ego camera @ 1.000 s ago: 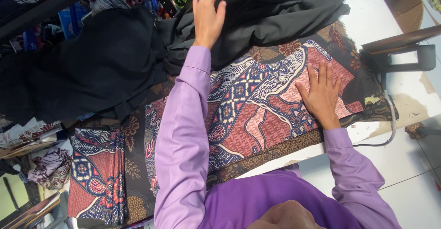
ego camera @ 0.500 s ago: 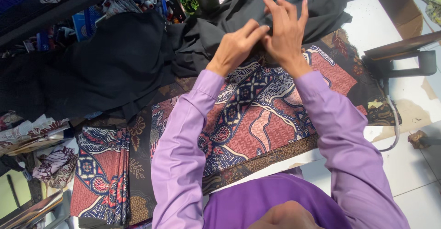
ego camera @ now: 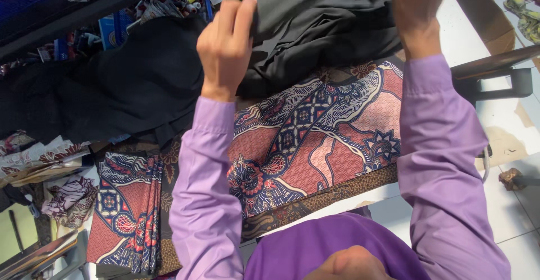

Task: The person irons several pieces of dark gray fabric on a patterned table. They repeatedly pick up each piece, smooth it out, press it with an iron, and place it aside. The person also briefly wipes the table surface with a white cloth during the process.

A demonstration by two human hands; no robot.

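Lifting the black cloth [ego camera: 315, 27] off the patterned batik piece [ego camera: 315, 139], left hand [ego camera: 225, 44] pinching its edge, right hand [ego camera: 419, 1] gripping it, fingers partly out of frame; judging next needs an even pull.

The dark grey, matt woven cloth [ego camera: 326, 16] drapes in soft folds beside a smooth, printed red-and-blue batik cotton cloth [ego camera: 315, 145], a matt black fabric heap [ego camera: 124, 89], lilac shirt sleeves [ego camera: 208, 201] of fine smooth weave, and a glossy white tiled floor [ego camera: 506, 201].
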